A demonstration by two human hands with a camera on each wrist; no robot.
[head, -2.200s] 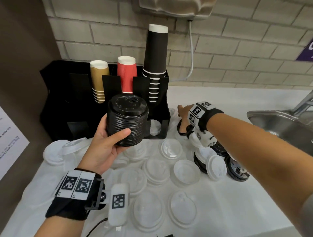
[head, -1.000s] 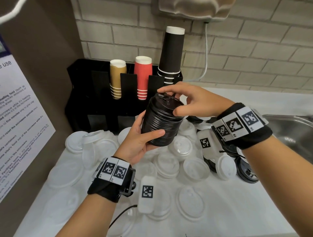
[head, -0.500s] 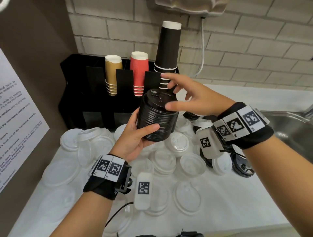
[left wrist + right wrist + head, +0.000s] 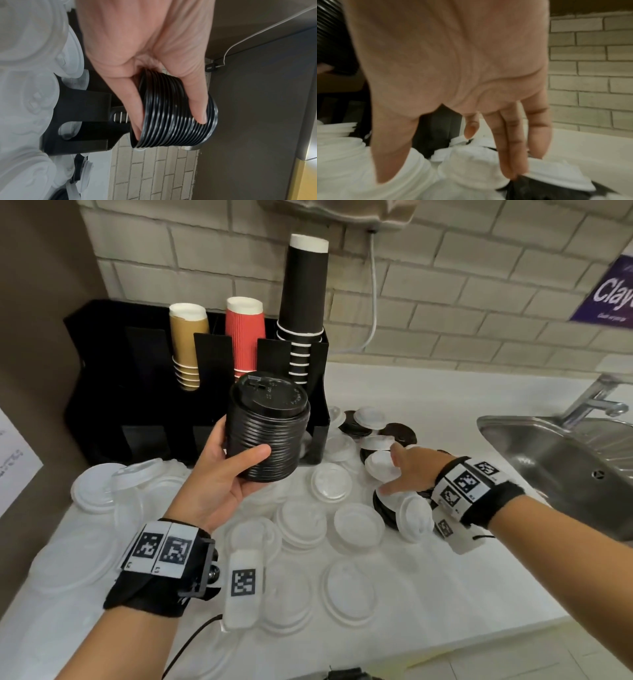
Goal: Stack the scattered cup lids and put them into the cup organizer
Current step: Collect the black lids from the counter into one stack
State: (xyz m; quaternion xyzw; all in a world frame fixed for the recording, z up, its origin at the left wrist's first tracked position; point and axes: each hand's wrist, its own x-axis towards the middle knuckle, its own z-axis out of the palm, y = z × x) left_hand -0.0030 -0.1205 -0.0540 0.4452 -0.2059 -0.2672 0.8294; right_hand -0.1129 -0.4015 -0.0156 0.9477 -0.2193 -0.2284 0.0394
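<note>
My left hand (image 4: 226,474) grips a tall stack of black lids (image 4: 269,426) in the air, in front of the black cup organizer (image 4: 113,378); the left wrist view shows thumb and fingers curled round that stack (image 4: 176,113). My right hand (image 4: 404,474) reaches down with straight fingers over a heap of white lids (image 4: 383,463) and black lids (image 4: 399,433) right of the organizer. In the right wrist view the fingertips (image 4: 510,173) touch the edge of a black lid (image 4: 539,189) under white lids (image 4: 471,162).
The organizer holds tan cups (image 4: 188,350), red cups (image 4: 245,337) and tall black cups (image 4: 305,302). Many white lids (image 4: 301,525) lie scattered over the white counter (image 4: 462,577). A steel sink (image 4: 561,460) with a tap sits at the right, a brick wall behind.
My right hand has left the top of the black stack and dropped right and down to the heap of lids. The left hand still holds the stack, now one lid taller.
</note>
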